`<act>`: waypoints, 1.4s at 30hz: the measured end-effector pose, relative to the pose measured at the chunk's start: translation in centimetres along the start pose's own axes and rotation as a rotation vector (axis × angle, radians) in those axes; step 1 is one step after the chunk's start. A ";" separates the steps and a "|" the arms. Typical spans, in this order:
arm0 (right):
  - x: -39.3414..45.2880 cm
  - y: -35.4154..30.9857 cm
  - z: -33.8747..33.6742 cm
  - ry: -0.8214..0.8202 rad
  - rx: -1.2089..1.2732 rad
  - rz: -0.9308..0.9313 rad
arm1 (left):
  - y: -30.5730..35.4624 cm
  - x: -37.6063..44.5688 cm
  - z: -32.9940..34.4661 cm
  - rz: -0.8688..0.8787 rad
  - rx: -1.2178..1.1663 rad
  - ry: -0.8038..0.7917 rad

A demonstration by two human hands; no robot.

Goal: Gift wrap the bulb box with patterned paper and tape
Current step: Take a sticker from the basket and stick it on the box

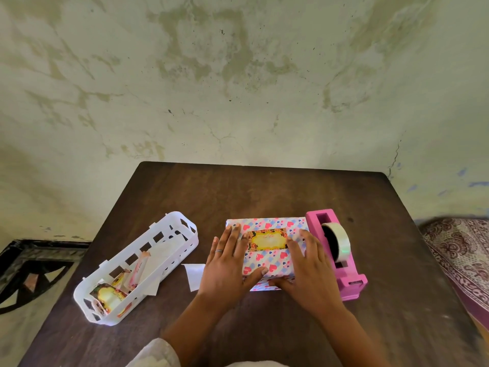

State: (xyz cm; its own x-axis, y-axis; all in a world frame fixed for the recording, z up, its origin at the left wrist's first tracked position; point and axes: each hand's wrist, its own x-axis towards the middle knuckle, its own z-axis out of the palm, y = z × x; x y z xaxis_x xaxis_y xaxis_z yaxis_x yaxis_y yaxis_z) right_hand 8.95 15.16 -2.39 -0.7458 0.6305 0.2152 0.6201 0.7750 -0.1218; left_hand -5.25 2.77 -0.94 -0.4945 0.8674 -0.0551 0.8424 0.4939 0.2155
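Stained plaster backs a dark wooden table [264,189], where the wrapped bulb box [267,258] lies just left of the pink tape dispenser [336,255]. Left hand [227,263] and right hand [307,268] lie flat, fingers straight, on the box beside its label sticker [267,239]. Best to smooth outward from the sticker, pressing evenly so edges bond.

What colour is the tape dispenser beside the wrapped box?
Pink, with a roll of clear tape on it; the tape dispenser shows best in the head view.

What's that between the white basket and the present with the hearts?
A small white paper scrap lies on the brown table, between the basket and the wrapped box, partly under the left hand. The head view shows it.
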 end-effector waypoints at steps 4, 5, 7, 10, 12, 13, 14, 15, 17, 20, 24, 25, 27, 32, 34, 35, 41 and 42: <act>-0.8 -0.5 -0.5 0.005 0.069 0.033 | -0.4 -0.5 1.2 0.078 -0.024 0.160; -0.9 -0.4 -0.5 0.001 0.093 0.035 | -0.4 -0.6 1.4 0.098 -0.053 0.178; -1.1 -0.2 -0.4 0.000 0.198 0.034 | -0.2 -0.9 1.7 0.094 -0.191 0.244; -1.2 0.2 -0.3 0.059 0.514 0.170 | -0.1 -1.2 2.3 -0.025 -0.499 0.322; -1.1 0.1 -0.6 0.085 0.692 0.306 | -0.1 -1.4 2.1 -0.166 -0.686 0.273; -0.9 0.1 -0.6 0.088 0.751 0.375 | -0.2 -1.3 1.9 -0.249 -0.740 0.234; -0.8 0.1 -0.7 0.067 0.814 0.446 | -0.3 -1.3 1.8 -0.323 -0.792 0.181; -0.6 0.0 -0.6 0.019 0.892 0.516 | -0.5 -1.3 1.8 -0.375 -0.861 0.126; -0.5 0.1 -0.2 -0.065 1.048 0.609 | -0.7 -1.4 1.8 -0.396 -1.011 0.045; -0.3 0.1 0.1 -0.083 1.171 0.666 | -0.6 -1.5 1.7 -0.370 -1.065 0.031; 0.5 0.1 -0.7 -0.055 1.228 0.676 | -0.4 -0.6 1.1 -0.348 -1.085 0.062; 0.9 0.2 -0.9 -0.042 1.235 0.673 | -0.6 -0.2 1.0 -0.335 -1.086 0.068; 1.8 0.4 -1.1 -0.031 1.234 0.675 | -0.9 0.8 0.9 -0.301 -1.094 0.085; 7.5 1.2 -1.4 -0.017 1.178 0.675 | -1.8 5.9 -1.0 -0.230 -1.090 0.132; 10.6 1.7 -1.5 -0.020 1.207 0.647 | -2.0 8.7 -2.0 -0.213 -1.089 0.137; 12.4 2.0 -1.4 -0.025 1.249 0.637 | -2.1 10.5 -2.4 -0.196 -1.083 0.132; 20.2 3.5 0.2 -0.023 1.383 0.709 | -3.5 20.0 -3.3 -0.172 -1.042 0.066; 21.1 3.7 0.7 -0.027 1.396 0.724 | -3.6 21.1 -3.3 -0.175 -1.048 0.056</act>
State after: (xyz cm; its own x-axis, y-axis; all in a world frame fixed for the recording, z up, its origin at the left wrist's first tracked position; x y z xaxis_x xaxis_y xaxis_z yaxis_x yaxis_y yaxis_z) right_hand -4.69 31.39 1.05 -0.4152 0.8595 -0.2983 0.1393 -0.2639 -0.9544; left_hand -19.48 19.11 0.35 -0.6227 0.7720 -0.1273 0.1668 0.2900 0.9424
